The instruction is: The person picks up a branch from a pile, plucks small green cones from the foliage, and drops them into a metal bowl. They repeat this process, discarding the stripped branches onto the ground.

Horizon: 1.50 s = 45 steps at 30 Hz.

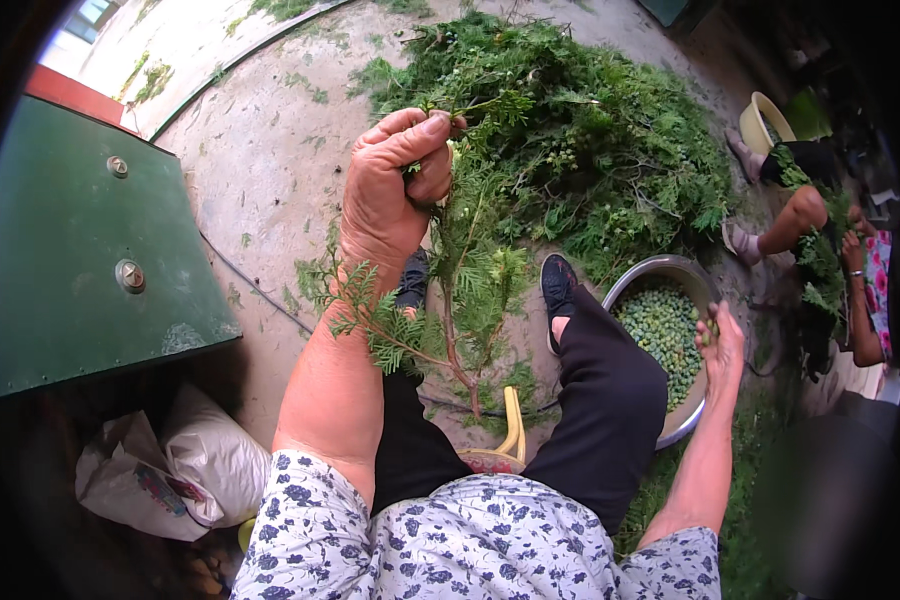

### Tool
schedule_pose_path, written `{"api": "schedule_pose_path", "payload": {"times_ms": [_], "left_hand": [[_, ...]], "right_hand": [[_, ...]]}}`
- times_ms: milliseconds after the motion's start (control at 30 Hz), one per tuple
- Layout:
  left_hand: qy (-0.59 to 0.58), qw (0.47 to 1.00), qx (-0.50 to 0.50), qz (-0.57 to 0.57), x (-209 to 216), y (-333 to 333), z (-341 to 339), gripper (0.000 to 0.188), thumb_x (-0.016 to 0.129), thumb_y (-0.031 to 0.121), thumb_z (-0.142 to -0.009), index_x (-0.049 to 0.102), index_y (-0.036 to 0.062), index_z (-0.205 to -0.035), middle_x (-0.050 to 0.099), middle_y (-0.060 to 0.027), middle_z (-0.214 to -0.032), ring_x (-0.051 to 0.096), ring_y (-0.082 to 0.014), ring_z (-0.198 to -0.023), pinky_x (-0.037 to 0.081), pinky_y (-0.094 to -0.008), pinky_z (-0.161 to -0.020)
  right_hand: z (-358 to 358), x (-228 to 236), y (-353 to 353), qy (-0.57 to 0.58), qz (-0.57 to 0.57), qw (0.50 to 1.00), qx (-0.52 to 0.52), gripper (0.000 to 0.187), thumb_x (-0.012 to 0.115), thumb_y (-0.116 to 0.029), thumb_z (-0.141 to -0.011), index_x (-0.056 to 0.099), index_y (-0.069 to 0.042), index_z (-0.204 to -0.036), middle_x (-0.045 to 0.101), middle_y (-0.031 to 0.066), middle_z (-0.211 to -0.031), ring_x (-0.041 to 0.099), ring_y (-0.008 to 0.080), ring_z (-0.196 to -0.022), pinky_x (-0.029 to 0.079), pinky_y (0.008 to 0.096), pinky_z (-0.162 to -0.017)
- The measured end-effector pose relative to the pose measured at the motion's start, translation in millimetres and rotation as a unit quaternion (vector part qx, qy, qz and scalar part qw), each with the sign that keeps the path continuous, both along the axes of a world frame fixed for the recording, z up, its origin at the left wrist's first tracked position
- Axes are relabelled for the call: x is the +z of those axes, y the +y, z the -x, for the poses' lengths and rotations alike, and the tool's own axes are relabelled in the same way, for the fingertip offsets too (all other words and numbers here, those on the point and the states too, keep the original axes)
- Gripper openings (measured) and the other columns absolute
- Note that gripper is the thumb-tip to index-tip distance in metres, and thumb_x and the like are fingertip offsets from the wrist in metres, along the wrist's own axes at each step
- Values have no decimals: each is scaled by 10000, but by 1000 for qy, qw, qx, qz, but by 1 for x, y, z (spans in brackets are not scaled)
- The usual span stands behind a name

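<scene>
Raised in front of me, my left hand (395, 175) is closed, pinching a leafy evergreen branch (454, 315) by its top. The branch hangs down past my forearm between my knees, its brown stem end lowest. On the right, my right hand (726, 350) is at the edge of a metal basin (686, 412), its fingers curled round a few green cones. Many small, round green cones (658, 335) lie in the basin, beside my right knee.
A large heap of cut evergreen branches (590, 140) lies ahead. At left stand a green metal box (80, 250) and white sacks (210, 455). A yellow-handled thing (513, 425) is between my legs. Another person (808, 215) with a branch sits at right, near a cream bucket (760, 122).
</scene>
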<state>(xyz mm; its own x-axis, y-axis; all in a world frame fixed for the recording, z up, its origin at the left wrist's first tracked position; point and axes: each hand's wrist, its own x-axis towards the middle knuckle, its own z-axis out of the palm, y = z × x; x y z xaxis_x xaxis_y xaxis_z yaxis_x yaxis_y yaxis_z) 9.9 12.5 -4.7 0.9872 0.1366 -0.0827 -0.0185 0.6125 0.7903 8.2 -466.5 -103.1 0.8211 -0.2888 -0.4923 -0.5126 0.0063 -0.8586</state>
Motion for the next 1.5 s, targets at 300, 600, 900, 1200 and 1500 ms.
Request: {"api": "schedule_pose_path", "payload": {"times_ms": [300, 600, 900, 1200, 1500], "left_hand": [[-50, 997, -24, 51, 1, -1, 4, 183, 504, 137, -888, 555, -39, -891, 347, 19, -491, 258, -74, -415, 187, -237, -399], [-60, 994, -18, 93, 2, 1, 12, 171, 511, 125, -881, 561, -37, -897, 352, 18, -491, 263, -72, -403, 191, -235, -394], [-132, 979, -8, 156, 2, 14, 24, 124, 560, 88, -849, 595, -29, -825, 407, -8, -473, 284, -83, -380, 208, -247, -395], [-67, 993, 57, 85, 3, 21, 34, 104, 616, 100, -809, 608, -4, -803, 471, 1, -520, 336, -71, -397, 240, -222, -388], [-4, 934, 166, -316, -13, 13, 12, 144, 598, 40, -795, 613, -4, -931, 606, 2, -757, 537, -71, -652, 438, -214, -581]], "right_hand": [[49, -45, -87, -6, 204, 973, -111, 417, 480, 48, -764, 549, 21, -1174, 604, 108, -1102, 592, 176, -883, 469, 279, -696], [58, 3, -60, -42, 319, 930, -178, 352, 496, 1, -804, 556, 40, -1148, 611, 143, -1008, 590, 185, -943, 469, 287, -819], [60, 75, 266, 91, -191, 970, 120, 446, 617, -441, -828, 561, -15, -947, 612, 88, -864, 607, 171, -800, 477, 299, -707], [27, 55, 311, -4, -295, 945, 139, 190, 539, -195, -909, 559, -24, -991, 620, 58, -938, 595, 165, -827, 499, 316, -758], [3, 77, 333, -106, -322, 919, 200, 228, 521, -255, -914, 539, -41, -988, 614, 49, -898, 587, 140, -737, 523, 309, -677]]}}
